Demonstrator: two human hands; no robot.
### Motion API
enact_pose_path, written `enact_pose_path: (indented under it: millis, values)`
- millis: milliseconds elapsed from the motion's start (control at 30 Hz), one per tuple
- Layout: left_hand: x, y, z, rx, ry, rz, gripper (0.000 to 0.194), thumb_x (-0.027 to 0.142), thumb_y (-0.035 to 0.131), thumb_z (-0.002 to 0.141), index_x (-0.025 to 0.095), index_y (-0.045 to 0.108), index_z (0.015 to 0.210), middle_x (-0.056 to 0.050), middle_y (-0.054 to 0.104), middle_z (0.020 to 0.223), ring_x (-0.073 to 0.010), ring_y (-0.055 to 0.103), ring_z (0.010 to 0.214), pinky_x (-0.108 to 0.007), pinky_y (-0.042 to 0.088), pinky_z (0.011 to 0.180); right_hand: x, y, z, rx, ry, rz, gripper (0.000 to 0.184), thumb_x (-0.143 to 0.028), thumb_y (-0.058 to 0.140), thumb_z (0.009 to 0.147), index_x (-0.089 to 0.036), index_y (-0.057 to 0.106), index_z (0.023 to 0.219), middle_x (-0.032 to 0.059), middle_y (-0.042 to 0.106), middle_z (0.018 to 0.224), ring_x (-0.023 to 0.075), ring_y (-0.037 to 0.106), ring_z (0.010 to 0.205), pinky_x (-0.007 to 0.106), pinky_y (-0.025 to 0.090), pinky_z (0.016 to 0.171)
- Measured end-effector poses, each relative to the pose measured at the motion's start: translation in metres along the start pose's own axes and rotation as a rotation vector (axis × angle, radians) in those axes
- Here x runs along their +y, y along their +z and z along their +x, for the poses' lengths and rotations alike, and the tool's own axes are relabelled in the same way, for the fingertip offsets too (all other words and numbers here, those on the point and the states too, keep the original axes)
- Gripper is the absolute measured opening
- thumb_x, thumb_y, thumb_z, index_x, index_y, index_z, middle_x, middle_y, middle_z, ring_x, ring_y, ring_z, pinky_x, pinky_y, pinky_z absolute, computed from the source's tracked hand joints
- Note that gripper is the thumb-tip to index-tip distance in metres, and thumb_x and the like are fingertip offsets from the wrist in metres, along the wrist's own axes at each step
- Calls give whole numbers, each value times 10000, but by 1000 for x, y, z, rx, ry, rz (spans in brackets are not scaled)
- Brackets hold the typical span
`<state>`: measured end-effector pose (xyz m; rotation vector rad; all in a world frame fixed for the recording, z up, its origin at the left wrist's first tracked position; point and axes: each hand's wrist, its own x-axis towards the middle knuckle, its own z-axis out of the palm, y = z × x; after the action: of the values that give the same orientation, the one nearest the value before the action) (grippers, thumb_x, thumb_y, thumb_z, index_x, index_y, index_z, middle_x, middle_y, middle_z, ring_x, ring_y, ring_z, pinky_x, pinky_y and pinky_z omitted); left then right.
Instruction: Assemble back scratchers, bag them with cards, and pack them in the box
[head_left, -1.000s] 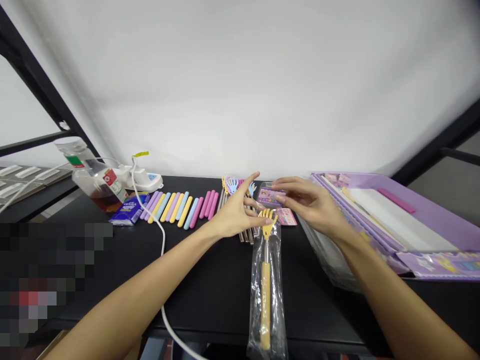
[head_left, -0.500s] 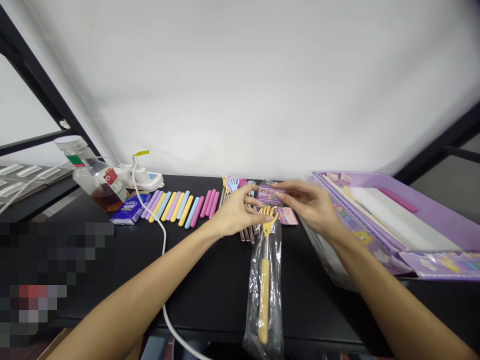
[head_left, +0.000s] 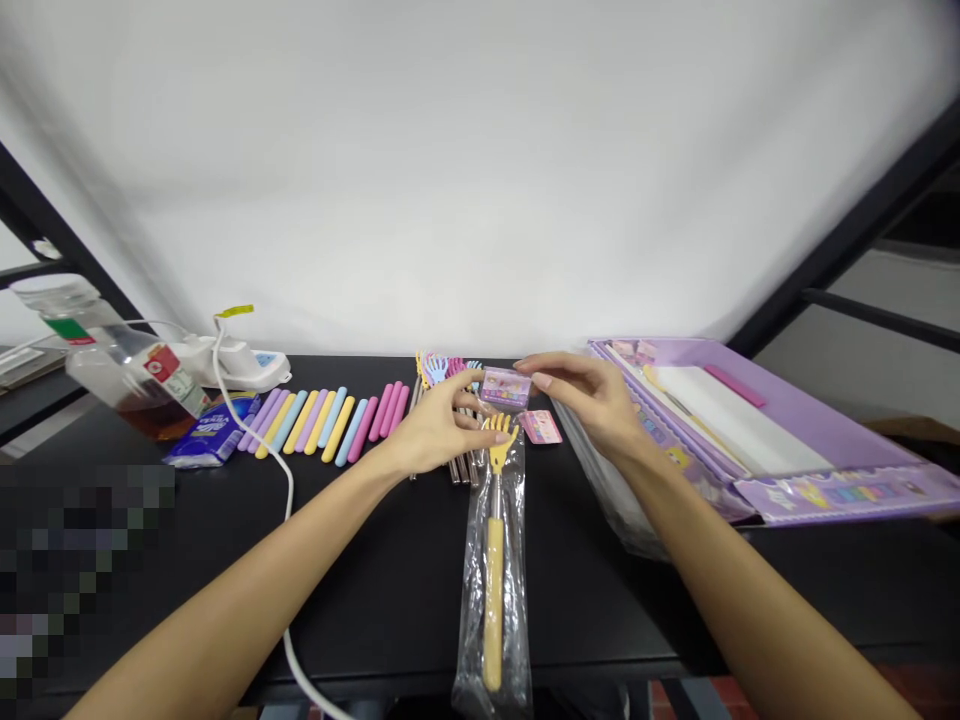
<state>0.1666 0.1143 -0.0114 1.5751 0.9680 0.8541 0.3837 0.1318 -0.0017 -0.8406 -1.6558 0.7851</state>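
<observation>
A yellow back scratcher with a hand-shaped claw and a metal neck lies lengthwise in a clear plastic bag. My left hand grips the bag's upper end, thumb against the yellow claw and fingers behind. A purple printed card stands at the top of the bag, between my two hands. At its right upper corner, the thumb and forefinger of my right hand close together; the exact contact is hard to see. Just below lie pink printed cards. Several more back scratchers are partly hidden behind my left hand.
Coloured handles lie in a row on the black table. To the left are a blue packet, a tilted bottle, a power strip and a white cable. An open purple box stands at right.
The view has shifted to the right, so things appear further left. The fingers of my right hand have moved from the card's face to its upper right corner. My left hand keeps its grip.
</observation>
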Motion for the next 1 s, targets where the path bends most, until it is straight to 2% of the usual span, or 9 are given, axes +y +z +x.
enact_pose_path:
  millis: [233,400,533,600,667,733,833,900,1000]
  values:
    - [0,0,0,30,3,-1,862,315,899,692,209,469,1432,-87,658,1095,-191,706,855,-385,604,809,1,7,1,74,80,-22,331,-349,867,689,-210,739,961,36,745,845,200,722,815,347,604,770]
    - [4,4,-1,125,-107,-72,969,273,948,608,169,478,1449,-130,684,1125,-240,705,959,-426,578,906,-8,8,1,58,123,12,481,-344,874,674,-207,686,1095,23,710,874,178,699,793,334,590,763]
    - [13,4,4,123,-15,-264,680,248,904,660,128,643,1277,-122,735,1038,-236,710,962,-412,546,954,-23,5,-1,-45,332,82,723,-392,837,748,-238,474,1354,26,719,852,194,716,764,348,595,726]
    - [20,3,12,160,95,-344,504,247,883,682,131,705,1139,-101,751,988,-207,714,900,-369,556,905,-30,0,-5,-145,456,132,727,-463,777,814,-240,396,1392,42,730,828,207,726,755,354,598,705]
    - [30,4,26,271,174,-382,401,232,885,669,137,719,1022,-75,753,928,-173,704,832,-327,558,846,-35,-6,-11,-220,503,193,695,-500,730,854,-248,376,1397,44,731,821,207,728,749,349,597,693]
    - [41,9,45,379,234,-409,353,200,891,642,140,705,936,-53,745,877,-149,688,792,-306,553,826,-40,-14,-15,-227,465,229,668,-467,732,863,-264,381,1393,25,720,814,203,727,746,341,597,677]
    - [60,25,78,435,301,-422,330,150,875,636,145,676,900,-42,731,867,-139,687,816,-302,550,871,-47,-36,-16,-128,375,165,565,-324,758,852,-255,459,1327,-14,687,760,173,709,673,319,597,647]
    - [71,42,101,388,308,-402,303,171,860,671,151,652,890,-50,730,882,-143,693,828,-311,551,899,-51,-58,-12,-65,339,88,437,-237,745,851,-228,535,1234,-22,673,731,150,692,619,304,595,640]
    - [79,72,133,228,238,-357,296,367,774,818,157,623,962,-109,739,960,-195,715,912,-355,565,911,-50,-103,-5,40,295,-57,262,-195,718,861,-190,624,1105,19,693,799,145,701,631,290,590,642]
